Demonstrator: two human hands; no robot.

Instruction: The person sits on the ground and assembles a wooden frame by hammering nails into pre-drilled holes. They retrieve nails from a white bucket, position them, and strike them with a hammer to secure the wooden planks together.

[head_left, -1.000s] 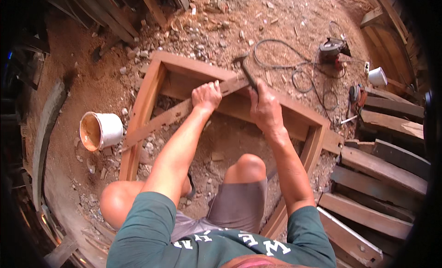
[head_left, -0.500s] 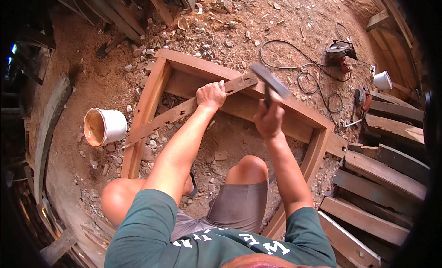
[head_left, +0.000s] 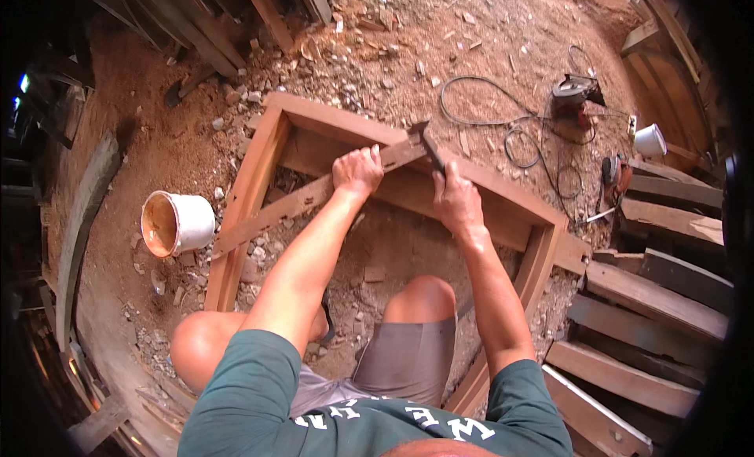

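Head view, left fingers (head_left: 366,157) clamped on wooden strip (head_left: 298,199), right fingers (head_left: 453,176) gripping hammer (head_left: 430,145)

A hand could pass between the left grip (head_left: 358,171) and the right grip (head_left: 458,196). Just beyond that gap, the slat (head_left: 290,206), hammer (head_left: 430,148) and frame (head_left: 510,190) block the way.

Soft light lay brightest on the ground (head_left: 518,25) at the upper middle, while the upper left sank into deep shade. The wooden frame (head_left: 251,155) held a dim, soft-edged shadow under its far side. A small bluish glare (head_left: 24,83) flared at the left. Fine detail looked smeared, black ringed the view, and boards (head_left: 656,294) on the right looked bowed toward the rim
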